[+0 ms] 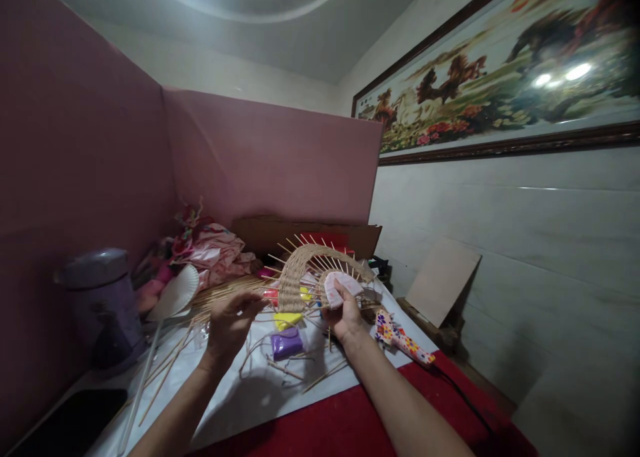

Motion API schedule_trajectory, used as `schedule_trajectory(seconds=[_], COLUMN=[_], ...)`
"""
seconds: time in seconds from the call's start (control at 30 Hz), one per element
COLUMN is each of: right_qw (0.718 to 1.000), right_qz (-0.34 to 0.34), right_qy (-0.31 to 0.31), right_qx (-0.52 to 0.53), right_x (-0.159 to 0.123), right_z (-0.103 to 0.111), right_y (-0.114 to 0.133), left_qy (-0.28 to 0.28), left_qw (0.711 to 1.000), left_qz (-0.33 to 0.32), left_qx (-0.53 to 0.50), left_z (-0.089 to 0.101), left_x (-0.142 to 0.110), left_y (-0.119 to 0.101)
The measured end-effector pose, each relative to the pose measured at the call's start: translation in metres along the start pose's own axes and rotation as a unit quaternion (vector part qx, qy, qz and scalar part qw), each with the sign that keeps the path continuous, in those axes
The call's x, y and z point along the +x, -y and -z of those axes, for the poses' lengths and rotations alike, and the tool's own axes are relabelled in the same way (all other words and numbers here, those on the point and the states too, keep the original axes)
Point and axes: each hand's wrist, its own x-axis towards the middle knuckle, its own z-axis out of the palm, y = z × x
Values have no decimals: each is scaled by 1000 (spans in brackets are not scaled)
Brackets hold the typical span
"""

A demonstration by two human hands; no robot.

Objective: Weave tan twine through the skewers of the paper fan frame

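Note:
A half-woven fan-shaped piece (291, 280) of tan twine on thin radiating sticks is held up over the table, its bare stick ends pointing outward. My right hand (345, 316) grips it at its base, thumb over a pale pink-and-white half-round patch (336, 288). At the left edge of the weave, my left hand (234, 324) is closed in a pinch by the stick ends. Brown twine (246, 360) loops down below those fingers and seems to run into them; the exact pinch point is small and partly hidden.
Below the weave lie a purple packet (287, 344) and a yellow packet (287, 320). A flowered glue gun (400, 337) with a cord rests at right. Left are a white fan (175, 290), loose sticks (215, 300), a lilac canister (103, 310) and a dark flat object (70, 420).

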Motion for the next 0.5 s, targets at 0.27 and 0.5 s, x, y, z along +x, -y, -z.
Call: schedule_trajectory(seconds=[0.27, 0.5], right_qw=[999, 999], right_qz=[2, -13], right_qy=[30, 17], right_qx=[22, 32], right_x=[-1, -5], right_z=[0, -4], right_y=[-2, -3], left_qy=[-40, 24], left_qw=[987, 921], left_qz=[98, 268], left_qx=[-120, -281], left_z=[-10, -22], left_x=[-6, -13], left_y=[-9, -19])
